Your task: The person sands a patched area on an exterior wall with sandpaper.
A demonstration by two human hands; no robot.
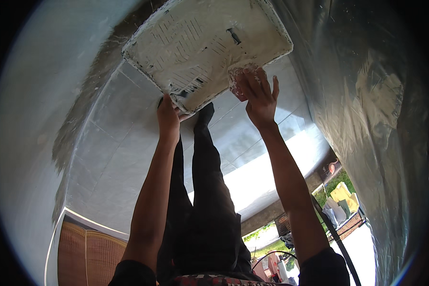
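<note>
A paint tray [186, 45], its ridged inside coated with whitish paint, is tilted in front of me at the top of the view. My left hand [168, 117] grips its near left corner, thumb up along the edge and some fingers beneath. Over by the tray's near right edge, my right hand [261, 100] is closed around a reddish sponge [237, 86] smeared thickly with white paint. The sponge overlaps the tray's edge; I cannot tell whether it touches it. Dark marks show through the paint in the tray.
Grey floor tiles [107, 126] lie below, with my dark-trousered legs [207, 176] standing on them. A pale wall [38, 109] with a rough dark band rises at left. Clear plastic sheeting [367, 109] hangs at right. Behind me are a brown woven panel [93, 252] and draped cloths [344, 195].
</note>
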